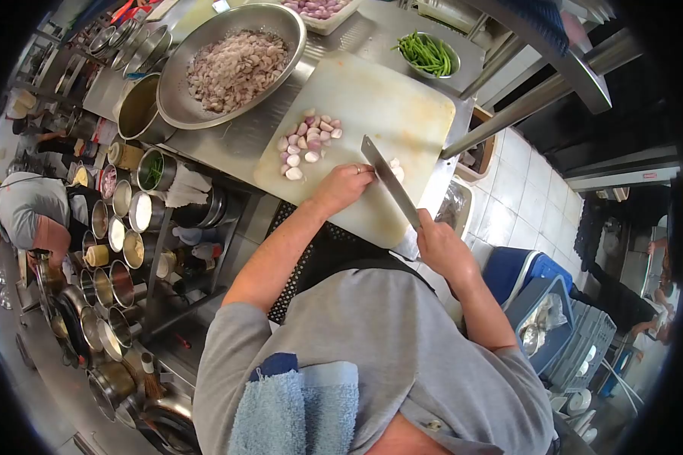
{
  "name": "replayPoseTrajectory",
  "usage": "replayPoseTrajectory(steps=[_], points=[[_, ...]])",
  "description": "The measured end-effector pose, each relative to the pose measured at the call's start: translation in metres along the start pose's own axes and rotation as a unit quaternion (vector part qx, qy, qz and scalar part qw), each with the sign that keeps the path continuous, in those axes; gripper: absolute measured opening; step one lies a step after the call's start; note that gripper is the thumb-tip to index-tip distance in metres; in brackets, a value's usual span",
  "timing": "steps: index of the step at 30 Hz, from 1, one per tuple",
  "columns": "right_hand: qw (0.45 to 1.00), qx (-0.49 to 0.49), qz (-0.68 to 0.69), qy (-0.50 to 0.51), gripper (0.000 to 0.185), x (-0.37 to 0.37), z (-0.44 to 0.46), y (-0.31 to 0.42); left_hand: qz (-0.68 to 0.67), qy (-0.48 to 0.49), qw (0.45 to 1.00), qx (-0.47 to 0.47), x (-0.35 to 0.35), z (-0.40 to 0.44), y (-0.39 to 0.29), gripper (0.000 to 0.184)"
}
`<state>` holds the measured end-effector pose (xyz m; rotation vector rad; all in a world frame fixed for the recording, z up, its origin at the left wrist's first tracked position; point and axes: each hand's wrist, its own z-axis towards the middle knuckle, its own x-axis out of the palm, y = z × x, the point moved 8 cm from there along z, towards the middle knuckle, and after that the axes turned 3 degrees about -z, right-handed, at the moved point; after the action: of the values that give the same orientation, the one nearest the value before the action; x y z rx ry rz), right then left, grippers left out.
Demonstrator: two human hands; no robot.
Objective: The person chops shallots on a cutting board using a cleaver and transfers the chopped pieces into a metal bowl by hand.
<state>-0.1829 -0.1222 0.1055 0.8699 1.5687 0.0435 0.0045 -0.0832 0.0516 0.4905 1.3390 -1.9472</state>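
My right hand (pixel 444 246) grips the handle of a knife (pixel 391 182), its broad blade slanting across the cutting board (pixel 379 91). Close against the blade, my left hand (pixel 345 188) has its fingers curled and pressed together on the board; whatever they hold is hidden beneath them. A few pale cut pieces (pixel 396 168) lie on the other side of the blade. Beyond my left hand sits a group of peeled shallots (pixel 309 140), pinkish white. At the back left, a large metal bowl (pixel 292 53) holds a heap of sliced shallots (pixel 239 70).
A bowl of green beans (pixel 426 54) stands behind the board, and a tub of shallots (pixel 322 9) at the back. Left is a shelf with several metal containers (pixel 140 211). Near a co-worker (pixel 34 212) are pans. Blue crates (pixel 539 303) stand right; a metal post (pixel 508 114) rises beside the board.
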Motion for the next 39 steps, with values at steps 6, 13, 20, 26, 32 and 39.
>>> replayPoseTrajectory(steps=[6,13,20,26,32,39], points=[[0.999,0.030,0.000,0.019,0.020,0.001,0.004,-0.002,0.003,-0.027,0.999,0.027,-0.003,0.003,-0.002,0.015],[0.999,0.031,0.009,0.001,0.022,-0.005,-0.001,0.003,0.006,-0.029,0.999,0.012,-0.002,-0.001,0.000,0.013],[0.998,0.030,0.044,-0.020,0.022,0.009,0.008,-0.014,-0.001,-0.033,0.999,0.017,-0.003,0.001,-0.003,0.013],[0.995,0.088,0.047,-0.027,0.027,-0.031,-0.020,-0.017,0.078,-0.080,0.992,-0.050,-0.026,0.009,0.007,0.015],[0.995,0.036,0.097,0.003,0.026,0.003,-0.029,-0.027,0.328,-0.045,0.943,-0.028,-0.045,0.041,0.053,0.013],[0.974,0.113,0.195,-0.014,0.020,0.011,-0.023,-0.045,0.114,-0.015,0.978,-0.174,-0.042,0.035,0.023,0.014]])
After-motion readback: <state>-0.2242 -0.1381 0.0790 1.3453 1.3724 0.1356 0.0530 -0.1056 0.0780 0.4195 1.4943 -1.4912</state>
